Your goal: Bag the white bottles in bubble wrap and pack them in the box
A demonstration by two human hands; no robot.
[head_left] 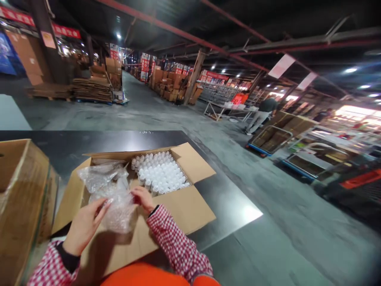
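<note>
Two hands in red-and-white checked sleeves work at an open cardboard box (181, 206) on a dark table (89, 145). The left hand (85, 226) and right hand (144, 197) each pinch an edge of a clear plastic bag (119, 206), which sits over the box's near left part. What the bag holds is hard to make out through the crinkled film. The right half of the box is packed with upright small white bottles (162, 172), seen only by their caps; the bag hides any on the left side. A second cardboard box (20, 198) stands at the left, cut off by the frame edge, its inside unseen. Beyond the table lies a warehouse floor with stacked flattened cardboard (92, 89) and a distant person (263, 113) beside a cart (269, 139). Red banners (64, 31) overhead carry writing too blurred to read.
</note>
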